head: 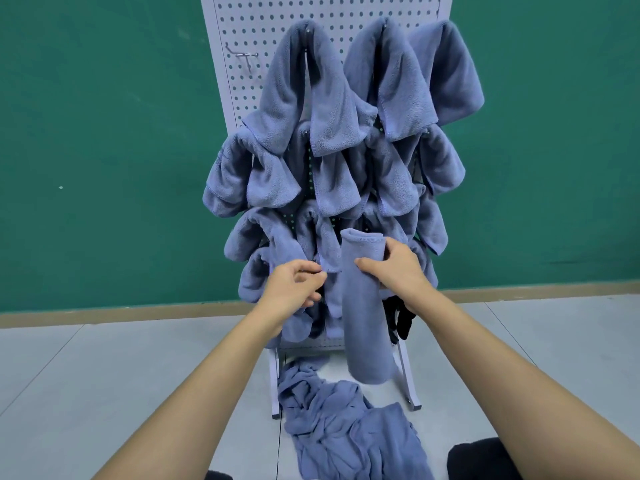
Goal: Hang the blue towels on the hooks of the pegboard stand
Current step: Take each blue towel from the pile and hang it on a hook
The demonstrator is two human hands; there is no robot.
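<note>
The white pegboard stand (249, 26), a flat metal sheet drilled with even rows of round holes, carries nearly a full load: the hung towels (332, 109) drape over its hooks in overlapping tiers, each one folded across a peg so its ends droop in soft rounded lobes. One bare hook (246, 59) juts from the upper left of the board. The cloth is a plush, matte grey-blue with stitched hems.

The right hand (394, 268) grips a folded towel (367, 313) near its top, thumb on the front and fingers (390, 247) curled round the far side. It hangs as a long narrow strip in front of the lower right part of the board. The left hand (294, 289) pinches the hem of a hung towel just to its left.

At the stand's feet, a crumpled pile of towels (346, 431) lies on the pale tiled floor (104, 375). A dark, limp black item (403, 318) hangs beside the right wrist. Behind is a green wall (104, 133).
</note>
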